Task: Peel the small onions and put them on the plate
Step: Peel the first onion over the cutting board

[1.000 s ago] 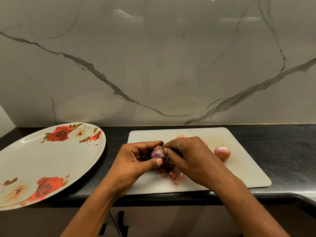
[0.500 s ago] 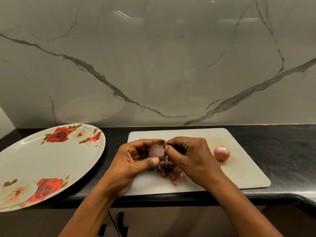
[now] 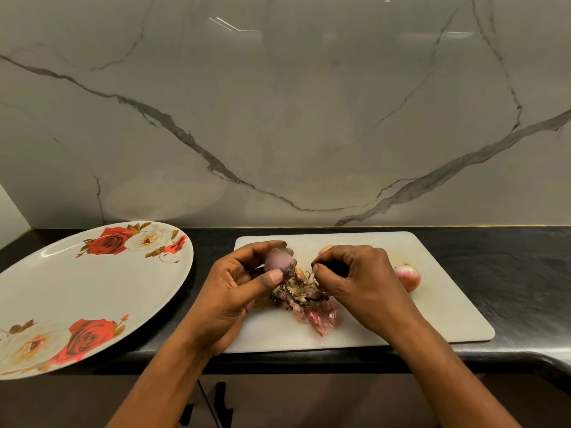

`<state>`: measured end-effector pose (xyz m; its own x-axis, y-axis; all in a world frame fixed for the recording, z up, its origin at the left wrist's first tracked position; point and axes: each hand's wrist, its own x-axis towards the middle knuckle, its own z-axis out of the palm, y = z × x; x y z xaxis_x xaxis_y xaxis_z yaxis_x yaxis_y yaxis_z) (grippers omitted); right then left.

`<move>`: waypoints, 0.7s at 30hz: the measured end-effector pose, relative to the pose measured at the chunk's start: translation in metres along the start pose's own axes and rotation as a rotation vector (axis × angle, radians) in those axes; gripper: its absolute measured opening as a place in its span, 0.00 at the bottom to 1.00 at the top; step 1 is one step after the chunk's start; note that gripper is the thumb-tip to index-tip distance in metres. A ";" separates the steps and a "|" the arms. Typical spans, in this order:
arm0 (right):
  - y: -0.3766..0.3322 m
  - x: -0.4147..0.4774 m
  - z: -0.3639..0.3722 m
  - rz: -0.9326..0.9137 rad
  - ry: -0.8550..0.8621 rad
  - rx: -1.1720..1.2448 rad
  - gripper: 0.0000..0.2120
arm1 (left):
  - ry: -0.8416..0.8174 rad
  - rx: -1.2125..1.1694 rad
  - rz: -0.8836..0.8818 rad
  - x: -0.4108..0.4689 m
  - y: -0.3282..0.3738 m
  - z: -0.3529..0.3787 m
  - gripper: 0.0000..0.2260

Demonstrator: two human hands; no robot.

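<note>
Three onions: the left hand (image 3: pixel 234 291) grips a purple onion (image 3: pixel 279 262) above the one white board (image 3: pixel 448 304); a second onion (image 3: pixel 408 276) and a half-hidden third onion (image 3: pixel 326 250) lie on it beside the right hand (image 3: pixel 361 282), whose fingertips (image 3: pixel 315 268) pinch together, on what cannot be told. One peel pile (image 3: pixel 306 301) lies below the hands. One plate (image 3: pixel 92 288) sits left on the black counter (image 3: pixel 509 267) under a marble wall (image 3: pixel 309 118).

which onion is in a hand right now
The purple onion pinched in the left hand. The other two lie on the cutting board: a pink onion right of the right hand, a pale onion peeking out behind it.
</note>
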<state>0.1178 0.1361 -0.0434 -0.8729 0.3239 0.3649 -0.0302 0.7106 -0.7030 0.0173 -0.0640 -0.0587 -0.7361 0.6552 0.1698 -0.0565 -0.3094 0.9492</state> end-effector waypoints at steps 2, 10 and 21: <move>-0.001 -0.001 0.000 0.012 -0.019 0.034 0.09 | -0.002 -0.017 -0.012 0.000 0.001 0.000 0.21; -0.009 0.002 0.001 0.060 -0.058 0.237 0.09 | 0.019 0.089 0.030 -0.003 -0.002 0.003 0.21; -0.017 0.001 0.013 0.109 -0.044 0.330 0.10 | 0.064 0.170 0.068 -0.003 -0.001 0.003 0.23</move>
<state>0.1108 0.1162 -0.0392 -0.8998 0.3542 0.2549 -0.0850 0.4308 -0.8984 0.0221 -0.0637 -0.0595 -0.7762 0.5897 0.2231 0.1059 -0.2269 0.9681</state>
